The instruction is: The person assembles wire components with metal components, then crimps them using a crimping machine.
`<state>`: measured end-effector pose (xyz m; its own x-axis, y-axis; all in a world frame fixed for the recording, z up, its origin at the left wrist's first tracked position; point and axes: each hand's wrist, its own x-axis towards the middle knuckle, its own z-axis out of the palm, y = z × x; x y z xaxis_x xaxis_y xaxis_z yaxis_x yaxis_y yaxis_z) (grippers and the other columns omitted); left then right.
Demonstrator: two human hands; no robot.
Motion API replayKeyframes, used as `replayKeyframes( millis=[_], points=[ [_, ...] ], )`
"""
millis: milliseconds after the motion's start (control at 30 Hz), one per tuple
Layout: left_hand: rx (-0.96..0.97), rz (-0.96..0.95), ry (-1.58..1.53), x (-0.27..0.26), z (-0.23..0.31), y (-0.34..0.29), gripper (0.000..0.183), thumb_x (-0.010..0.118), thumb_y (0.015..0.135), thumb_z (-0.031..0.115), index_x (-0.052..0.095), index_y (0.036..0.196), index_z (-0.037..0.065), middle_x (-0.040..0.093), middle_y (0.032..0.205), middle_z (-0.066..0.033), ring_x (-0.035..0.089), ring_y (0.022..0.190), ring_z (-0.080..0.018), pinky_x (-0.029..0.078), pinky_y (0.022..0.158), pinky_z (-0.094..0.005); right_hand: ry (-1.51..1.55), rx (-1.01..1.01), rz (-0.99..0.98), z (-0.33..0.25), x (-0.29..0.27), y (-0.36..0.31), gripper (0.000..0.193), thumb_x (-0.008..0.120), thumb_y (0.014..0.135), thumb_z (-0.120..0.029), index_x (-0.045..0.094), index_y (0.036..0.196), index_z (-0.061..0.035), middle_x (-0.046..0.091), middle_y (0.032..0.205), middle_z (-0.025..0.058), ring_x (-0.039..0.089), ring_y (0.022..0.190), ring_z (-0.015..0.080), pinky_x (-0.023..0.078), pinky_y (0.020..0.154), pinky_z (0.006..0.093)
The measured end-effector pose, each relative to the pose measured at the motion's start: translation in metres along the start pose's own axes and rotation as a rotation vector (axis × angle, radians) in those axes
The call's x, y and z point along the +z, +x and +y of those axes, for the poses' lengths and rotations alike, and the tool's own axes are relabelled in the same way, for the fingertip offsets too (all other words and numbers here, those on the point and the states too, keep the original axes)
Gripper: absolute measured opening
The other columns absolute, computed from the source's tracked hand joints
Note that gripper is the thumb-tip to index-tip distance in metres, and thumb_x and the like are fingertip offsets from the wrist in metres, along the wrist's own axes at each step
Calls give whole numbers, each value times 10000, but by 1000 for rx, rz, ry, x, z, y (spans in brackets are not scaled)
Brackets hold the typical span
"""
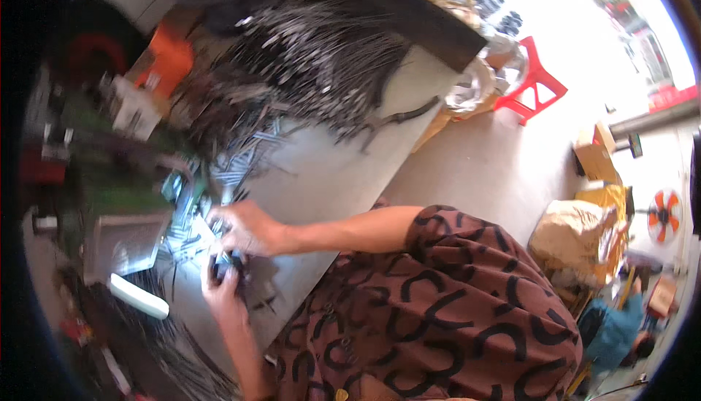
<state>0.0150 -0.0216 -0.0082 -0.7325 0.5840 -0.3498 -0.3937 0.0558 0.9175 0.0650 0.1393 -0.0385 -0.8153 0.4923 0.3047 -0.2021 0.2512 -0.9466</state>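
My right hand (252, 230) reaches in from the right over the grey table, its fingers bent together at a brightly lit spot. Just below it is my left hand (221, 284), its fingers curled round a small dark object (235, 270) whose kind blur hides. Glare and motion smear hide what the right fingers grip, if anything. The two hands nearly touch. Beside them lie several thin metal pieces (232, 171), with more in the glare to the left. Farther back on the table (292, 160) rests a large heap of thin dark metal rods (314, 65).
Pliers-like tool (398, 118) lies near the table's edge. Left of the hands stand green machinery (124, 189), a framed clear panel (128, 244) and a white bar (139, 297). Beyond are a red stool (531, 83), sacks (577, 237), a fan (663, 216) and another person in teal (613, 335).
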Motion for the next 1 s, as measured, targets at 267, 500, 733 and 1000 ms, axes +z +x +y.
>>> replayKeyframes(
  millis=[267, 500, 733, 1000],
  points=[
    [354, 35, 589, 17, 12, -6, 338, 616, 820, -15, 577, 1155, -24, 644, 979, -124, 628, 872, -198, 504, 754, -292, 382, 538, -78, -39, -21, 4, 303, 698, 761, -133, 574, 1018, -31, 625, 728, 69, 518, 468, 82, 404, 383, 236],
    [618, 64, 886, 2, 21, 13, 379, 655, 817, 57, 600, 1192, 73, 640, 880, -138, 590, 724, -182, 477, 680, -286, 468, 598, -265, -40, -33, 31, 238, 646, 826, -184, 565, 987, -29, 632, 776, 55, 540, 465, 110, 412, 438, 207],
    [438, 166, 71, -32, 40, 44, 202, 652, 825, 26, 582, 1002, -40, 636, 900, -95, 623, 764, -142, 501, 690, -236, 802, 604, 0, -27, -30, 41, 155, 542, 906, -99, 540, 1036, -15, 622, 965, 125, 653, 882, 257, 533, 744, 326],
    [521, 172, -142, -8, 32, 51, 169, 594, 865, -7, 492, 996, -34, 620, 884, -137, 668, 791, -211, 562, 738, -277, 959, 518, 138, -16, -18, 34, 133, 497, 933, -59, 528, 1039, 14, 598, 1049, 151, 632, 971, 312, 521, 865, 375]
  ],
)
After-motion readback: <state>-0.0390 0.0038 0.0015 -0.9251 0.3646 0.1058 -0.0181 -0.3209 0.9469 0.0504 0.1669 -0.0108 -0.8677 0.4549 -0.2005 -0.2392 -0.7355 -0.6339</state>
